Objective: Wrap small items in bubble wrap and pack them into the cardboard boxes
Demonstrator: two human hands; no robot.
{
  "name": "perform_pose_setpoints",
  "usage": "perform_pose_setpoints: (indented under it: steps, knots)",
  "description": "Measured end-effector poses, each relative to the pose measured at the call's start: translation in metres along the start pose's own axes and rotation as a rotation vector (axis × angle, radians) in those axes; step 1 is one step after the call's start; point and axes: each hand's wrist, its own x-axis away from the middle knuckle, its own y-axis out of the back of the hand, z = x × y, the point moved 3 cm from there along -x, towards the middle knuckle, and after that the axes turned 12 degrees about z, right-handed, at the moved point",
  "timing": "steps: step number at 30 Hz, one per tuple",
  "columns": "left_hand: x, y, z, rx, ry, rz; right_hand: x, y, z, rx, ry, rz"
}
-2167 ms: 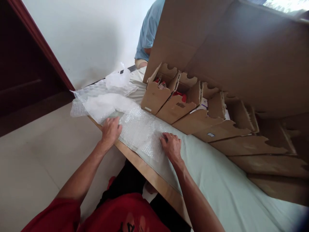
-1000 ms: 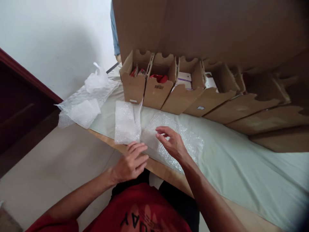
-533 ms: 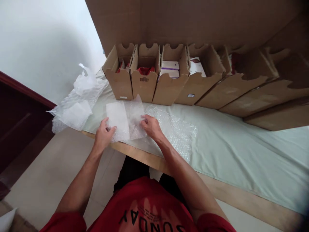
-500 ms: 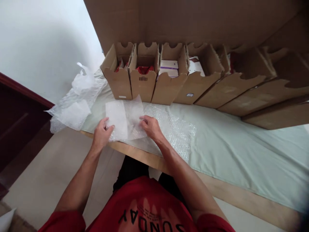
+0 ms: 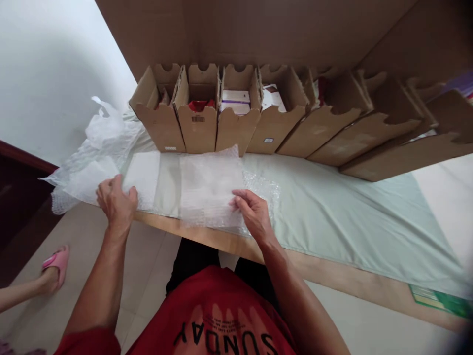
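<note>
My left hand [image 5: 117, 201] is over the left end of the table, thumb and fingers apart. Its thumb is at the left edge of a flat white packet [image 5: 143, 178] that lies near the table edge. Beyond its fingers lies a translucent wrap sheet [image 5: 92, 175]. My right hand [image 5: 253, 214] pinches the right side of a clear bubble wrap bag [image 5: 211, 185], slightly blurred. Under that bag and my right hand, another bubble wrap sheet [image 5: 271, 192] shows on the cloth.
A row of open cardboard file boxes [image 5: 197, 130] stands along the back, some holding red and white packages. Crumpled plastic [image 5: 105, 129] lies at the left by the wall. Green cloth [image 5: 332, 212] covers the table. At lower left, another person's foot in a pink slipper [image 5: 59, 266] shows.
My hands have moved apart. The white packet now lies separate from the bubble wrap bag, left of it. The view has shifted right, and another person's foot has come into view.
</note>
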Motion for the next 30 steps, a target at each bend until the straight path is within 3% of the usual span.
perform_pose_setpoints:
  steps: [2, 4, 7, 9, 14, 20, 23, 26, 30]
  knots:
    - [0.016, -0.004, -0.019, -0.025, -0.116, -0.057, 0.016, 0.019, -0.010, -0.027, -0.058, -0.105]
    - [0.032, -0.015, -0.045, 0.006, -0.286, -0.026, 0.029, 0.034, -0.018, -0.054, -0.117, -0.174]
    - [0.051, -0.038, -0.085, 0.062, -0.529, 0.148, 0.039, 0.048, -0.025, -0.069, -0.184, -0.207]
    - [0.056, -0.050, -0.106, 0.079, -0.607, 0.256, 0.042, 0.054, -0.024, -0.081, -0.210, -0.200]
    - [0.060, -0.064, -0.139, 0.028, -0.678, 0.405, 0.051, 0.052, -0.018, -0.147, -0.256, -0.173]
    - [0.064, -0.081, -0.157, -0.197, -0.684, 0.559, 0.063, 0.038, -0.027, -0.248, -0.375, -0.113]
    - [0.062, -0.089, -0.161, -0.267, -0.659, 0.610, 0.064, 0.041, -0.028, -0.148, -0.379, -0.037]
    - [0.058, -0.092, -0.165, -0.250, -0.627, 0.630, 0.064, 0.048, -0.023, 0.078, -0.283, -0.014]
    - [0.055, -0.092, -0.168, -0.236, -0.599, 0.600, 0.064, 0.054, -0.015, 0.256, -0.205, -0.006]
